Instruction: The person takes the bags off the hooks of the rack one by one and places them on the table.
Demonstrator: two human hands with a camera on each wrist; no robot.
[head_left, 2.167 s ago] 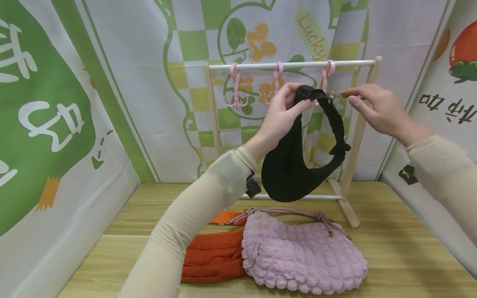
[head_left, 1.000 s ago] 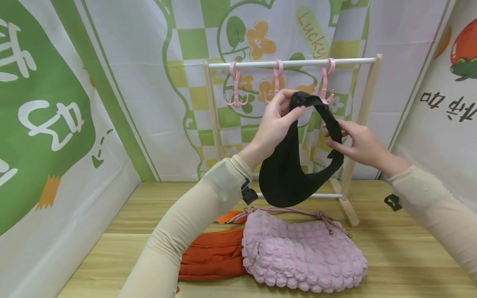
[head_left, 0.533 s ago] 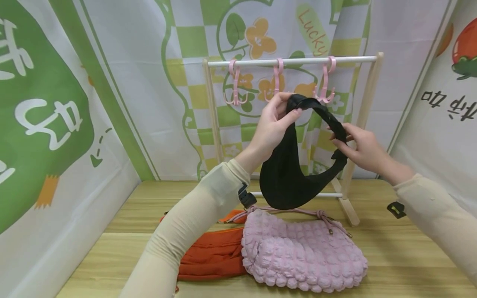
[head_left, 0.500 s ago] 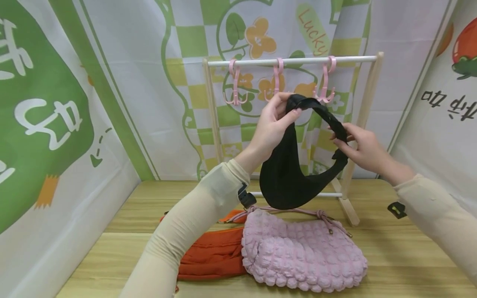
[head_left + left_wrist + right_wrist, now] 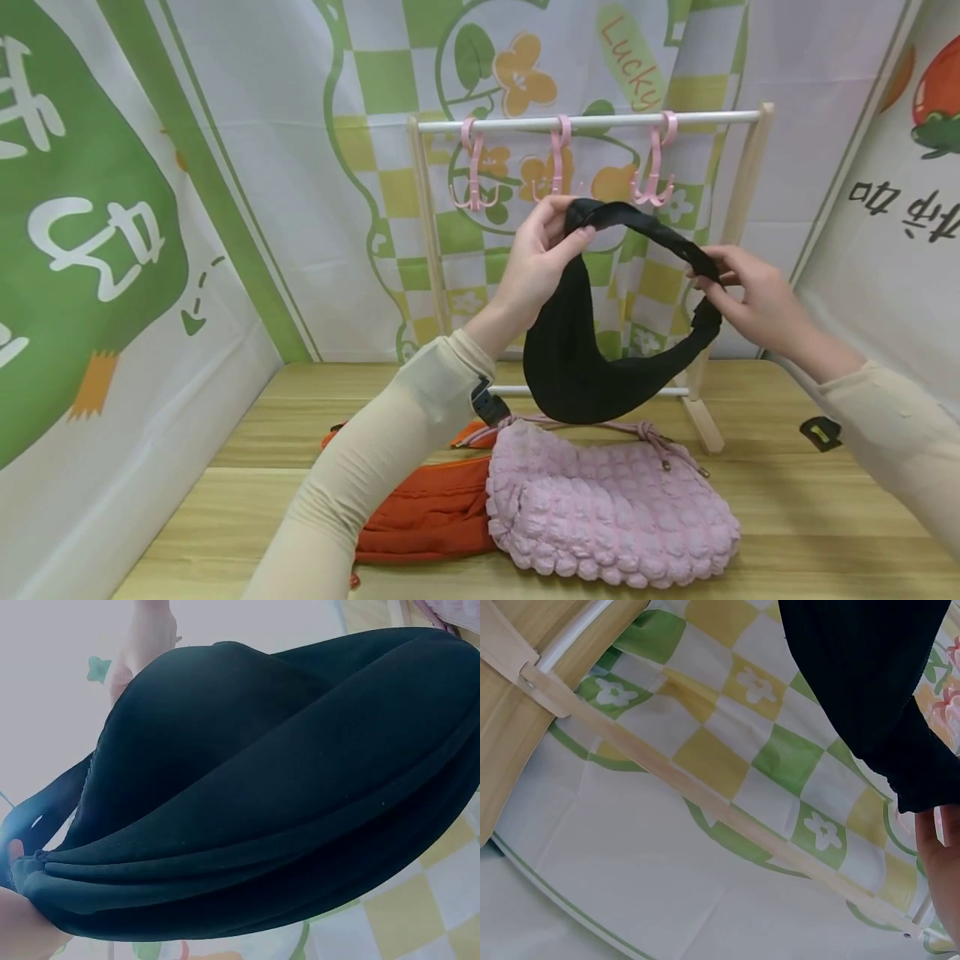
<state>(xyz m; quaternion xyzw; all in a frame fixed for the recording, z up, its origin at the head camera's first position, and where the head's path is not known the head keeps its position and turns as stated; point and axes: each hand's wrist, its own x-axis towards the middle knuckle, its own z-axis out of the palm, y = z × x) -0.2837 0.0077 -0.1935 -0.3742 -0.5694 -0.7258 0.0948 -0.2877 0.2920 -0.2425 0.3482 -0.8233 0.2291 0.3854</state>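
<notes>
A black fabric shoulder bag (image 5: pixel 581 367) hangs in the air between both hands, its curved body low and its strap arched on top. My left hand (image 5: pixel 534 258) pinches the strap's upper left end between thumb and fingers. On the other side my right hand (image 5: pixel 753 296) grips the strap just above a bunched part. The left wrist view is mostly filled by the bag's dark folds (image 5: pixel 262 780). At the right edge of the right wrist view, fingers (image 5: pixel 937 844) touch the black fabric. Behind the bag, pink hooks (image 5: pixel 654 167) hang from a rack bar.
The rack has a white bar (image 5: pixel 600 122) and wooden posts (image 5: pixel 746 183). On the wooden table (image 5: pixel 810 517) lie a puffy pink bag (image 5: pixel 607 508) and, to its left, a red-orange bag (image 5: pixel 431 512) partly behind the left arm. A printed curtain hangs behind.
My right hand came down from beside the strap's top, took hold of its right side, and drew it rightward. The left hand with the bag moved slightly down and left, widening the strap loop.
</notes>
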